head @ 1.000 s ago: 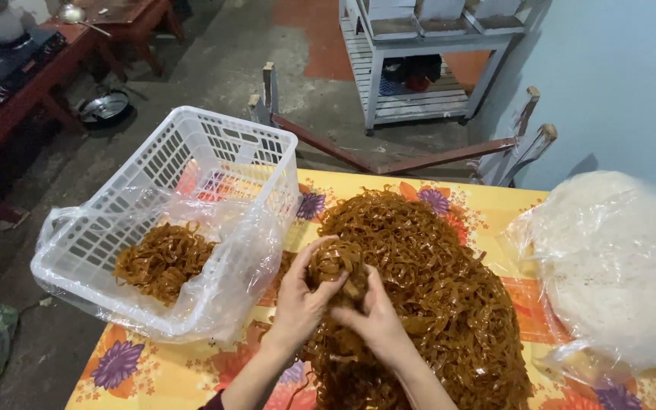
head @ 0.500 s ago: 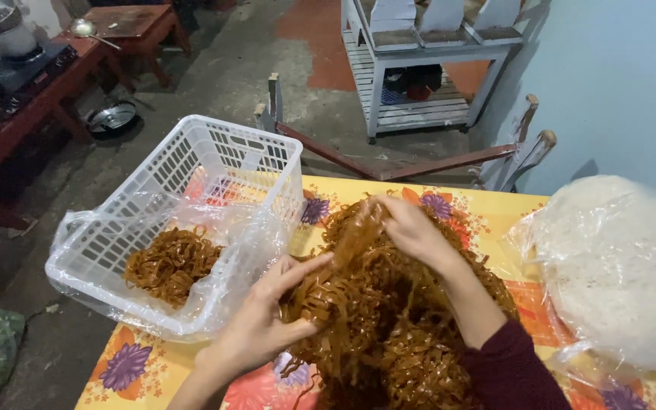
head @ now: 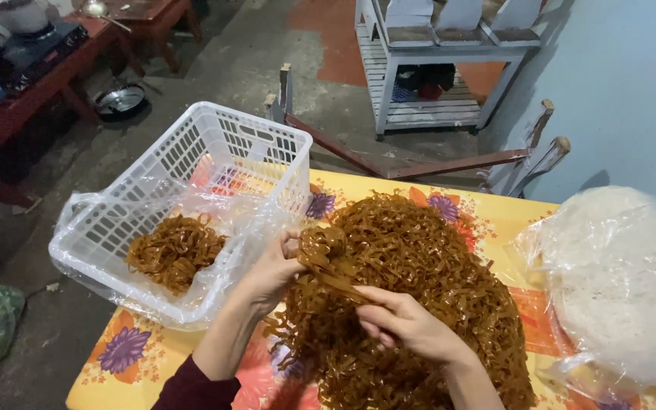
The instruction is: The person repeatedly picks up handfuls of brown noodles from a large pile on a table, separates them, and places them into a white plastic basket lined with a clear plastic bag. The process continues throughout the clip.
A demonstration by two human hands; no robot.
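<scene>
A big heap of brown noodle strips (head: 419,296) lay on the flower-patterned yellow tablecloth (head: 495,220), and both hands worked at the heap's near left edge. The left hand (head: 271,269) had its fingers curled around a bunch of strips pulled up from the heap, while the right hand (head: 404,326) rested on the heap with fingers loosely bent, pinching a few strands. Left of the heap, just beside it, stood a white plastic basket (head: 214,144) lined with clear film and holding a smaller clump of strips (head: 172,250); right of the heap lay a bagged stack of pale round sheets (head: 616,281).
</scene>
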